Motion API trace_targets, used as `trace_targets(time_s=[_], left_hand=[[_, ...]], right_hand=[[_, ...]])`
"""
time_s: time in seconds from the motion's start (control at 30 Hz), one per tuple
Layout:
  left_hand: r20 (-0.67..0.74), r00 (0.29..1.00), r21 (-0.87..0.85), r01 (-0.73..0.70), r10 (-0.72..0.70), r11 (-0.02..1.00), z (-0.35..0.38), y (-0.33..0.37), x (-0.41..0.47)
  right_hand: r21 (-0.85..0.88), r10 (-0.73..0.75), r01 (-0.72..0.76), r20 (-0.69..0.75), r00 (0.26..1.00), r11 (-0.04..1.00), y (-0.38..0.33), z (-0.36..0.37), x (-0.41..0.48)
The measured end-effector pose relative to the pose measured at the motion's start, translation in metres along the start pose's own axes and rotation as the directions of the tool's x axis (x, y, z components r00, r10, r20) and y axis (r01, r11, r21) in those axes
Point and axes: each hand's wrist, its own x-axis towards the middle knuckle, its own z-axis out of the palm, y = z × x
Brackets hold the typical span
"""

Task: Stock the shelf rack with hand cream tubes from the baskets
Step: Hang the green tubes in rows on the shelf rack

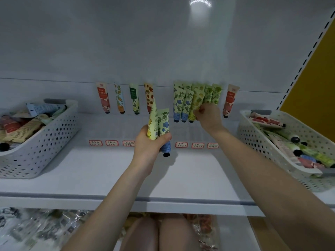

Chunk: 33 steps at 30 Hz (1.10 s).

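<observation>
My left hand (151,142) grips two hand cream tubes above the white shelf (101,171): a yellow-patterned tube (152,120) and a blue-flowered tube (164,127), caps pointing down. My right hand (208,115) reaches to the rack at the back and pinches the lower end of a yellow-green tube (196,100) standing in the row. Beside it stand blue-flowered tubes (182,104) and green-patterned tubes (213,95). Further left, single tubes (119,98) stand apart from one another against the back panel.
A white perforated basket (45,142) with several tubes sits at the left of the shelf, another basket (268,142) with tubes at the right. Red-framed labels (112,143) line the shelf. A red-patterned tube (230,100) stands at the far right of the row. Packaged goods lie below.
</observation>
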Motion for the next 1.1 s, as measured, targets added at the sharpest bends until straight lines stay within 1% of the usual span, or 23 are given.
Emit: trace_targets(time_s=[0.23, 0.4, 0.53, 0.77, 0.83, 0.93, 1.0, 1.1], left_hand=[[0.0, 1.0, -0.005, -0.008, 0.008, 1.0, 0.004, -0.004, 0.001], [0.007, 1.0, -0.01, -0.015, 0.015, 1.0, 0.003, -0.005, 0.001], [0.007, 1.0, -0.023, -0.015, 0.015, 1.0, 0.003, -0.004, 0.0], [0.018, 1.0, -0.047, -0.019, 0.02, 0.999, 0.003, -0.001, -0.003], [0.029, 0.999, -0.062, -0.017, 0.019, 0.998, 0.004, 0.0, -0.004], [0.04, 0.999, -0.069, -0.03, 0.032, 0.997, 0.004, 0.004, -0.006], [0.046, 0.998, -0.072, -0.035, 0.038, 0.997, 0.004, 0.006, -0.007], [0.05, 0.997, -0.085, -0.049, 0.053, 0.995, 0.006, 0.01, -0.011]], right_hand=[[-0.035, -0.003, 0.003, 0.019, 1.0, 0.999, 0.0, 0.001, 0.003], [-0.155, -0.03, 0.038, 0.052, 0.998, 0.987, -0.006, 0.0, 0.001], [-0.191, -0.028, 0.036, 0.041, 0.999, 0.981, -0.007, 0.0, 0.002], [-0.092, 0.009, -0.007, 0.026, 1.0, 0.996, -0.005, 0.0, 0.001], [-0.063, 0.009, -0.007, 0.034, 0.999, 0.998, -0.005, -0.002, 0.0], [0.026, 0.029, -0.03, 0.052, 0.998, 0.999, -0.005, -0.009, -0.002], [0.043, 0.042, -0.044, 0.05, 0.998, 0.998, -0.003, -0.018, -0.005], [0.103, 0.003, 0.001, -0.038, 0.999, 0.995, -0.007, -0.034, -0.015]])
